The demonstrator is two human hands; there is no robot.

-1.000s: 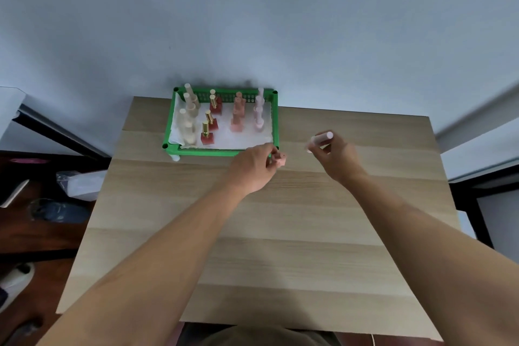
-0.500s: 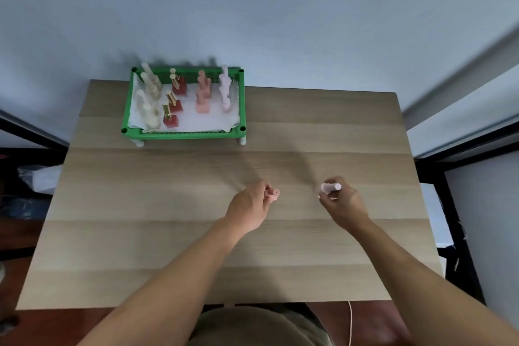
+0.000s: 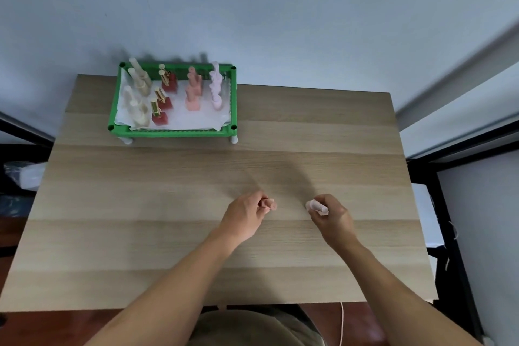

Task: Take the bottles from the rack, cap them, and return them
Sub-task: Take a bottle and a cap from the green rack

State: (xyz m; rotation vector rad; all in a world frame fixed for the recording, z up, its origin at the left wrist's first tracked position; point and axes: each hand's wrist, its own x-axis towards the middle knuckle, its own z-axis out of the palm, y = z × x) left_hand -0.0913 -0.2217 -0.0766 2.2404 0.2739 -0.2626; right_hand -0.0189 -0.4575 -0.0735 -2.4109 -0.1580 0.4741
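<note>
A single wide-angle head camera looks steeply down and forward from above the table's (image 3: 168,233) near edge, taking in the whole top, the rack (image 3: 171,132) at its far left and the wall behind.

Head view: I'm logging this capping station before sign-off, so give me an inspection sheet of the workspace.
Surface: wooden table, bare in front.
Job's things: green rack at the far left, holding cream, red, pink and pale bottles; pink bottle; pale cap.
Clutter: nothing seen.
Grippers: left hand grips the pink bottle; right hand grips the pale cap.
Cables: thin cord at the near edge.
Surroundings: pale wall.
</note>
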